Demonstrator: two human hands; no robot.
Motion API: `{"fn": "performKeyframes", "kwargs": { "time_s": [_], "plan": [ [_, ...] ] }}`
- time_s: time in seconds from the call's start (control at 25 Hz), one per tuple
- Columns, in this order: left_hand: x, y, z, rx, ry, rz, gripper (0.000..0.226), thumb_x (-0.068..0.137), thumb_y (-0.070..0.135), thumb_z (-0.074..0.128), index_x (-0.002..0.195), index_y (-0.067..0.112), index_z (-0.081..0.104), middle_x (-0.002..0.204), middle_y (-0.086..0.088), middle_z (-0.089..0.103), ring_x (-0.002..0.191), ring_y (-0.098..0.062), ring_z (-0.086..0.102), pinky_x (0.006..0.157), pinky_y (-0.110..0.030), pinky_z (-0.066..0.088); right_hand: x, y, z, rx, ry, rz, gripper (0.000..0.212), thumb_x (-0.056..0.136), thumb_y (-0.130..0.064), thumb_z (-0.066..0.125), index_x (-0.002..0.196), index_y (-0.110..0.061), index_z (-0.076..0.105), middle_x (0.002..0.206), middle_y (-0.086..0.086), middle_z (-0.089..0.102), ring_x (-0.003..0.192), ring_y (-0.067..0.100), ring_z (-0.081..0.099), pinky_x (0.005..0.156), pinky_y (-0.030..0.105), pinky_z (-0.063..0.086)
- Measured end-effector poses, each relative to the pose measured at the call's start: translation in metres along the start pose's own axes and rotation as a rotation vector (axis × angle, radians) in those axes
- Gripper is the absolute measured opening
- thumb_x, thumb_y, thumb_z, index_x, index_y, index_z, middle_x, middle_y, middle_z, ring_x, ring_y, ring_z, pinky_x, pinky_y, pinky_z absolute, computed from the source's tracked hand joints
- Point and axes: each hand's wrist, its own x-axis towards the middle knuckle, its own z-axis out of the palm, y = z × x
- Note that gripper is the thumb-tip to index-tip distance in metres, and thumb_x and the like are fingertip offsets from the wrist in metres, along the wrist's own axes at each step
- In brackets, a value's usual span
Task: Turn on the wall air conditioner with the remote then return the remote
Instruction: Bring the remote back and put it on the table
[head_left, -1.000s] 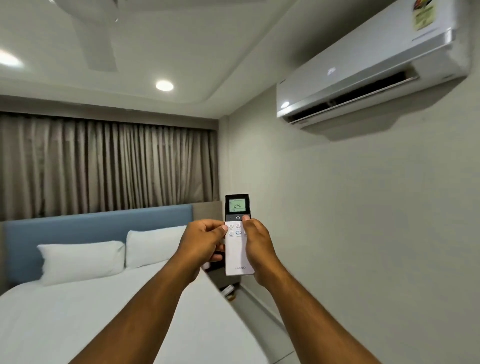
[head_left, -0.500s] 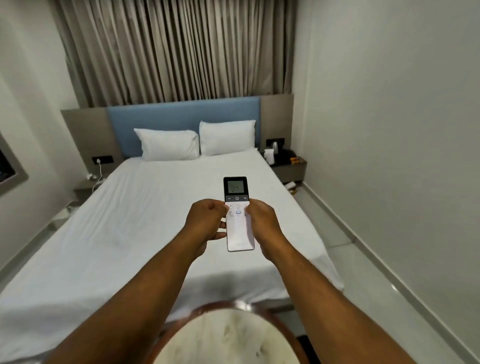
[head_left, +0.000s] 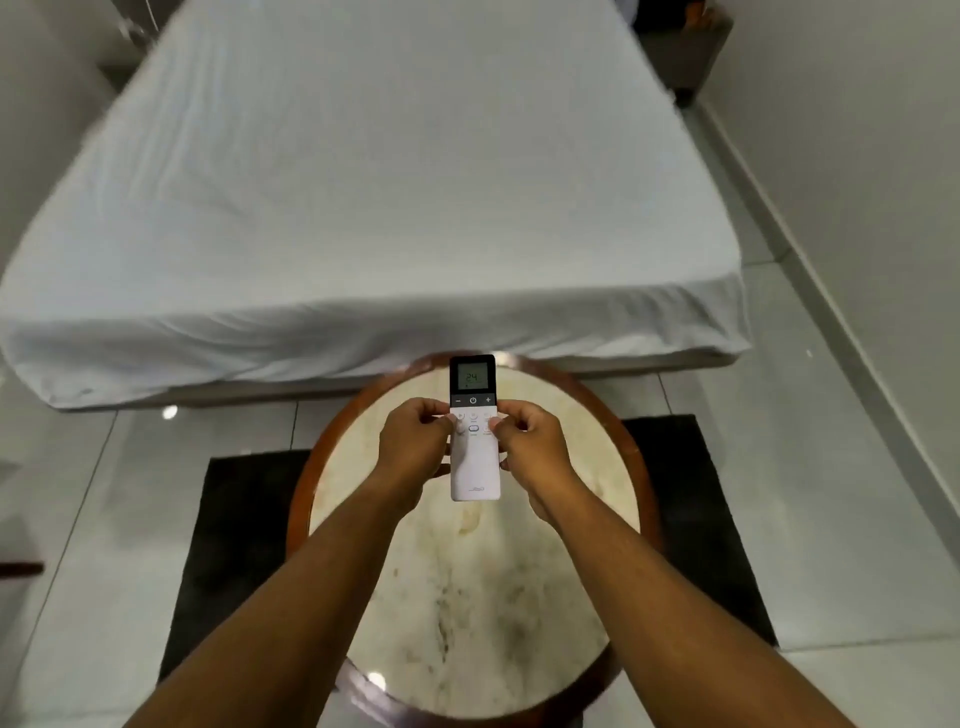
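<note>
A white remote (head_left: 474, 467) with a black top and a lit screen reading 24 is held flat above a round marble-topped table (head_left: 483, 597). My left hand (head_left: 413, 449) grips its left edge and my right hand (head_left: 535, 452) grips its right edge, thumbs on the button area. Whether the remote touches the tabletop is unclear. The wall air conditioner is out of view.
The table has a brown wooden rim (head_left: 301, 499) and stands on a dark mat (head_left: 234, 545) over glossy grey floor tiles. A bed with a white sheet (head_left: 363, 182) fills the space beyond it. A grey wall (head_left: 857, 130) runs along the right.
My view has tilted down from the air conditioner and pillows to the table below. Both hands kept hold of the remote, which is now over the tabletop.
</note>
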Motion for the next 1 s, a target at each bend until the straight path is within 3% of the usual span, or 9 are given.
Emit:
{"fn": "performKeyframes", "kwargs": {
  "time_s": [0.12, 0.24, 0.4, 0.48, 0.68, 0.88, 1.0],
  "plan": [
    [0.021, -0.079, 0.005, 0.023, 0.021, -0.12, 0.01, 0.091, 0.008, 0.054, 0.093, 0.013, 0.063, 0.097, -0.008, 0.071, 0.08, -0.026, 0.07, 0.054, -0.031, 0.055, 0.015, 0.075, 0.019, -0.079, -0.015, 0.102, 0.022, 0.094, -0.009, 0.051, 0.105, -0.016, 0.069, 0.108, 0.005, 0.072, 0.092, 0.024, 0.068, 0.075, 0.037, 0.056],
    [0.042, -0.141, 0.007, 0.052, 0.052, -0.202, 0.014, 0.09, 0.007, 0.055, 0.088, 0.017, 0.065, 0.098, -0.009, 0.071, 0.08, -0.026, 0.07, 0.058, -0.035, 0.057, 0.025, 0.135, 0.04, -0.135, -0.028, 0.143, 0.025, 0.094, -0.006, 0.052, 0.11, -0.011, 0.071, 0.111, 0.009, 0.073, 0.094, 0.026, 0.068, 0.082, 0.042, 0.057],
    [0.061, -0.196, 0.014, 0.129, 0.078, -0.232, 0.011, 0.087, 0.012, 0.058, 0.089, 0.017, 0.068, 0.095, -0.005, 0.072, 0.087, -0.027, 0.069, 0.079, -0.05, 0.059, 0.032, 0.19, 0.056, -0.194, -0.012, 0.164, 0.026, 0.093, -0.006, 0.053, 0.112, -0.009, 0.071, 0.113, 0.011, 0.071, 0.093, 0.021, 0.065, 0.083, 0.035, 0.054],
    [0.06, -0.209, 0.018, 0.141, 0.078, -0.234, 0.011, 0.086, 0.014, 0.058, 0.085, 0.021, 0.068, 0.092, -0.003, 0.073, 0.085, -0.025, 0.069, 0.078, -0.049, 0.059, 0.032, 0.203, 0.058, -0.271, -0.017, 0.144, 0.029, 0.093, -0.006, 0.053, 0.117, -0.011, 0.069, 0.115, 0.01, 0.068, 0.099, 0.023, 0.064, 0.087, 0.037, 0.053],
    [0.056, -0.229, 0.024, 0.112, 0.083, -0.243, 0.016, 0.084, 0.013, 0.058, 0.078, 0.027, 0.065, 0.09, -0.001, 0.073, 0.082, -0.024, 0.07, 0.075, -0.051, 0.06, 0.029, 0.217, 0.068, -0.455, 0.071, 0.064, 0.028, 0.093, -0.008, 0.055, 0.116, -0.012, 0.07, 0.11, 0.01, 0.066, 0.093, 0.02, 0.061, 0.074, 0.019, 0.038],
    [0.055, -0.231, 0.021, 0.186, 0.036, -0.174, 0.018, 0.088, 0.013, 0.053, 0.093, 0.021, 0.069, 0.097, 0.0, 0.072, 0.088, -0.02, 0.068, 0.082, -0.049, 0.058, 0.024, 0.22, 0.076, -0.526, 0.115, 0.056, 0.025, 0.094, -0.009, 0.051, 0.11, -0.006, 0.07, 0.108, 0.014, 0.065, 0.094, 0.024, 0.061, 0.074, 0.024, 0.041],
    [0.051, -0.225, 0.019, 0.199, 0.002, -0.152, 0.019, 0.088, 0.011, 0.052, 0.093, 0.021, 0.068, 0.1, -0.002, 0.071, 0.091, -0.023, 0.066, 0.083, -0.049, 0.057, 0.024, 0.216, 0.072, -0.571, 0.075, 0.023, 0.027, 0.095, -0.008, 0.049, 0.112, -0.003, 0.069, 0.111, 0.016, 0.064, 0.097, 0.026, 0.06, 0.075, 0.024, 0.04]
  ]
}}
